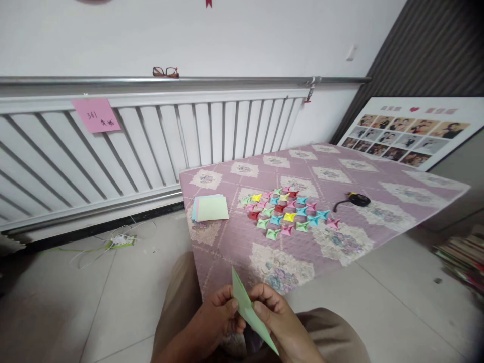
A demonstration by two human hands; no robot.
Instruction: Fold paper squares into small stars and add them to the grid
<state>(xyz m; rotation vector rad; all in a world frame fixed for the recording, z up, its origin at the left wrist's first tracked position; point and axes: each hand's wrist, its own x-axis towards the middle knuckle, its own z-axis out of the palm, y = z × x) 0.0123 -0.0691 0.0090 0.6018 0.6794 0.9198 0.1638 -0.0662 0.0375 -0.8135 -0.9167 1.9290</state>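
Observation:
A folded light green paper [249, 311] is held above my lap, near the table's front edge. Its left side is pinched between the thumb and fingers of my left hand [221, 317]. On the other side my right hand [278, 320] grips it, thumb on the near face. Several small folded paper shapes [289, 217] in green, pink, yellow, blue and red stand in rows on the tablecloth [234, 252]. To their left lies a stack of square paper sheets [212, 208], pale green on top.
A coiled black cable [358, 200] lies on the table's right part. Behind are a white radiator [223, 131] with a pink note [96, 115], glasses [165, 72] on the pipe, and a photo board [412, 131]. A power strip [121, 241] is on the floor.

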